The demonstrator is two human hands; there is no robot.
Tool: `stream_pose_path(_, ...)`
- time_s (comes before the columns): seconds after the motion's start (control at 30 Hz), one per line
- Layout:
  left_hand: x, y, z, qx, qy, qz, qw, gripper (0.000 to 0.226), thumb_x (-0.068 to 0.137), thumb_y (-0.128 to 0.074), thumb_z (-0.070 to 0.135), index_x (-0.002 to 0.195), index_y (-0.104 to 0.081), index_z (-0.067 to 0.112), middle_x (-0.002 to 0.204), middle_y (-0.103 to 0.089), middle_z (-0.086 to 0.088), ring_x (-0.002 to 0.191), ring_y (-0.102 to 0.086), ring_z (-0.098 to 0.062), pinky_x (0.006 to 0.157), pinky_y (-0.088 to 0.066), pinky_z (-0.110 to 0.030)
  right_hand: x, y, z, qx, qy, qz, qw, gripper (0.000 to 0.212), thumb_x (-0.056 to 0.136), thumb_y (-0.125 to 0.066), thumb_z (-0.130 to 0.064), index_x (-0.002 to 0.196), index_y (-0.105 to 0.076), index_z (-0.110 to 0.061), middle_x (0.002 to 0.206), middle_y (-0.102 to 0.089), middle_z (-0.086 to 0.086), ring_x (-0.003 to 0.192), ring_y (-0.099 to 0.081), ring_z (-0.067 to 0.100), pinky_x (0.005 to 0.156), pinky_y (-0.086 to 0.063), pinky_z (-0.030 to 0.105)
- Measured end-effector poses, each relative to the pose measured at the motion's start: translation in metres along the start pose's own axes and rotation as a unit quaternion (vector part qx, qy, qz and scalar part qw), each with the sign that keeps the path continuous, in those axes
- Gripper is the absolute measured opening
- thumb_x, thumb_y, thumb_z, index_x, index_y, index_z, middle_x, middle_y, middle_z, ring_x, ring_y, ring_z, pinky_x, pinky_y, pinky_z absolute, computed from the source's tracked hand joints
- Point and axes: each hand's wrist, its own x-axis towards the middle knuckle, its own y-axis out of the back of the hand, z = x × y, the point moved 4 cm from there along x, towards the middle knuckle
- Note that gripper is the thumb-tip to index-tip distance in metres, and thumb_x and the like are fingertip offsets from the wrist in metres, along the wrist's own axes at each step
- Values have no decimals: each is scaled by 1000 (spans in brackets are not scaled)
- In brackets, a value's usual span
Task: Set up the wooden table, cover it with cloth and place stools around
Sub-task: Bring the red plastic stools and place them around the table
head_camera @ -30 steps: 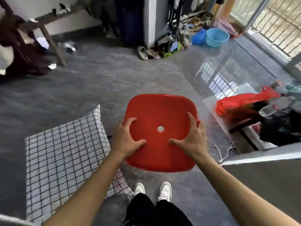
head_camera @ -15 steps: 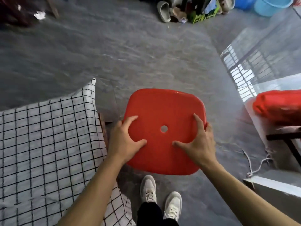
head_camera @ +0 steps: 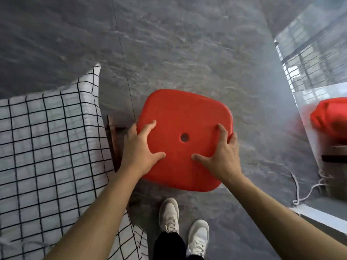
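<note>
Left hand [head_camera: 139, 149] and right hand [head_camera: 223, 156] grip opposite edges of the red stool [head_camera: 185, 117] (thumbs on top).

A home room: grey marble-look floor [head_camera: 187, 53], checked tablecloth [head_camera: 47, 147], red plastic stool [head_camera: 184, 113].
</note>
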Motion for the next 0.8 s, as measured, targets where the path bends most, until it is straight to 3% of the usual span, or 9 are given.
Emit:
stream_pose_path(0.1, -2, 0, 9, 47, 17, -1, 999, 103, 62, -88, 38, 145, -29, 45, 157, -15, -6, 142, -20, -29, 115, -28, -43, -1, 2, -5, -34, 1, -17, 999, 123, 63, -82, -58, 151, 0, -36, 161, 6, 19, 142, -21, 43, 105, -39, 56)
stream_pose_path(0.2, -4, 3, 21, 147, 9, 18, 989, 102, 63, -86, 45, 147, -27, 40, 158, -10, -6, 142, -18, -31, 114, -24, -47, -1, 4, -11, -63, -8, -26, 998, 123, 64, -81, -60, 152, 2, -33, 161, 7, 20, 145, -15, 42, 103, -40, 56)
stream_pose_path(0.33, -12, 4, 26, 203, 8, 5, 979, 96, 75, -74, 54, 151, -17, 35, 160, -5, -9, 142, -15, -32, 113, -23, -50, 0, 12, -22, -145, 37, -20, 988, 118, 68, -75, -65, 153, -8, -18, 161, 11, 18, 149, 3, 37, 112, -29, 53)
stream_pose_path(0.5, -62, 36, 38, 84, 58, -20, 995, 75, 90, -54, 55, 152, -22, 28, 161, -15, -5, 145, -16, -30, 114, -25, -46, -25, 47, -39, -119, 95, -6, 988, 93, 83, -66, -56, 153, -15, -21, 162, 13, 16, 150, 7, 34, 117, -21, 53)
stream_pose_path(0.7, -174, 141, 74, 61, 92, 94, 989, 67, 91, -53, 52, 149, -34, 26, 156, -28, -3, 143, -21, -25, 114, -28, -45, -101, 136, -81, -78, 231, -23, 970, 83, 87, -63, -48, 154, -20, -24, 163, -9, 11, 149, -6, 30, 117, -24, 53)
stream_pose_path(0.8, -246, 194, 99, 46, 116, 148, 981, 64, 90, -55, 50, 146, -41, 22, 153, -34, -6, 140, -25, -28, 113, -27, -43, -164, 184, -109, -94, 295, -32, 950, 78, 88, -61, -49, 153, -20, -32, 163, -6, 10, 150, -3, 31, 117, -21, 57)
